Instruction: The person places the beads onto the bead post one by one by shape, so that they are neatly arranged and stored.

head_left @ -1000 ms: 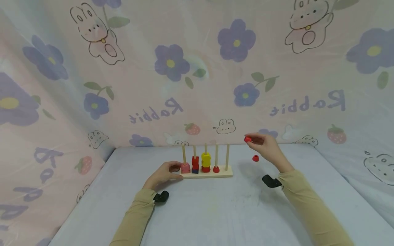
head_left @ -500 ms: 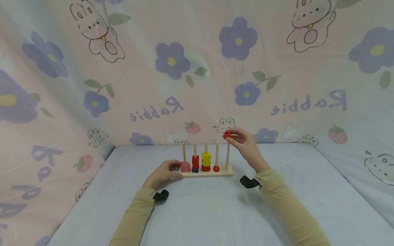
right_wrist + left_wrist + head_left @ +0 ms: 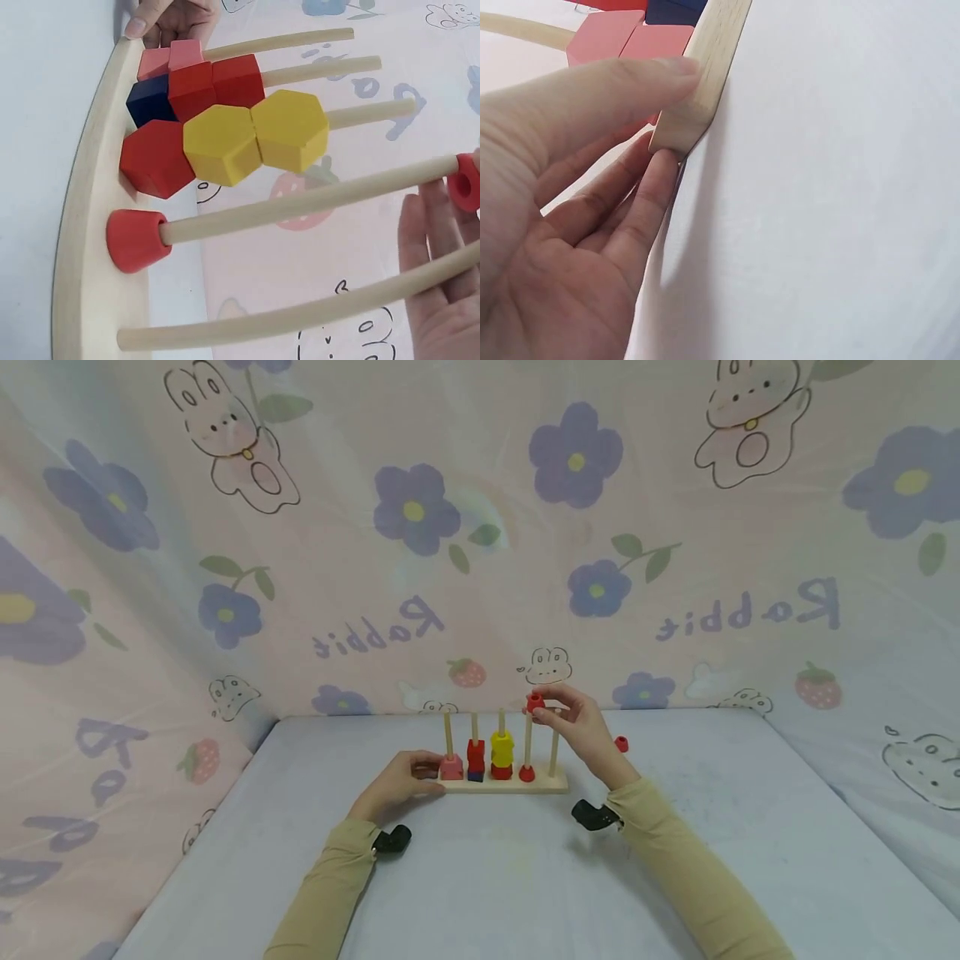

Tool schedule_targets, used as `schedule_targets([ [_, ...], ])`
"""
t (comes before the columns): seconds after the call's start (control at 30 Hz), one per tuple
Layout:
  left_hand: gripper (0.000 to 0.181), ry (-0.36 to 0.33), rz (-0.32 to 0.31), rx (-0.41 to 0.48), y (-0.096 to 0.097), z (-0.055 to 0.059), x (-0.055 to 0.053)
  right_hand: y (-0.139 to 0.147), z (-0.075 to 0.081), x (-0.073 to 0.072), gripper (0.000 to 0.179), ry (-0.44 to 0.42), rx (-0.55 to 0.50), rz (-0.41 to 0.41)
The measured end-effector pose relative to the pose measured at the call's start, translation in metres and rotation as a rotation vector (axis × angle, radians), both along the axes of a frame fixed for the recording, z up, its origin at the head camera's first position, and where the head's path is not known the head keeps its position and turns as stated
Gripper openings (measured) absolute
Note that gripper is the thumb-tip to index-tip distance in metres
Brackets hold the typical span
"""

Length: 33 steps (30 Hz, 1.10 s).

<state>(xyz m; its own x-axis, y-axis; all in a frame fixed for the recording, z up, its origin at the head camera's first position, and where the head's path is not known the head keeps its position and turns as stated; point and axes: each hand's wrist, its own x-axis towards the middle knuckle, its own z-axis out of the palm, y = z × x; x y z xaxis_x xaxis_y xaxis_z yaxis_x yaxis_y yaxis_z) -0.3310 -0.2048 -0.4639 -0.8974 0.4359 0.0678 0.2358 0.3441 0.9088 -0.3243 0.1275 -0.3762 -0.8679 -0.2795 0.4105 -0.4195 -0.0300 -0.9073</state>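
A wooden stacking-peg board point(image 3: 504, 787) stands on the table, with several upright pegs. My left hand point(image 3: 399, 783) grips its left end, thumb on the base's edge and fingers around the end in the left wrist view. My right hand point(image 3: 583, 731) pinches a red tapered bead point(image 3: 535, 702) at the top of the fourth peg; whether the peg has entered its hole I cannot tell. Low on that peg sits another red tapered bead point(image 3: 137, 240). The right wrist view shows two yellow hexagonal beads point(image 3: 221, 144) above a red hexagonal one point(image 3: 156, 159) on the third peg.
Pink blocks point(image 3: 452, 767) are on the leftmost peg, and red cubes point(image 3: 476, 753) over a dark blue one point(image 3: 151, 101) on the second. The rightmost peg point(image 3: 554, 747) is bare. A loose red bead point(image 3: 622, 743) lies right of the board. A patterned curtain hangs behind.
My right hand has carried the red bead leftward from beyond the board's right side, past the rightmost peg, to the fourth peg's tip. The left hand has stayed on the board's end.
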Motion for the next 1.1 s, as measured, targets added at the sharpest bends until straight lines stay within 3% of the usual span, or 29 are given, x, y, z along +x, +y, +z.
schedule_targets([
  [0.3, 0.053, -0.006, -0.011, -0.004, 0.003, 0.002, 0.005, 0.001, -0.001, 0.004, 0.038, 0.004, 0.028, 0.016],
  [0.6, 0.056, -0.01, -0.008, -0.016, 0.003, 0.003, 0.002, 0.001, -0.002, 0.0, 0.033, -0.028, 0.107, 0.042],
  [0.93, 0.057, 0.008, 0.003, -0.028, 0.003, 0.0, 0.001, 0.003, -0.031, -0.002, 0.033, -0.229, 0.273, -0.011],
  [1.1, 0.06, -0.008, 0.017, -0.03, 0.002, -0.002, 0.0, 0.004, -0.046, -0.005, 0.03, -0.256, 0.335, 0.02],
])
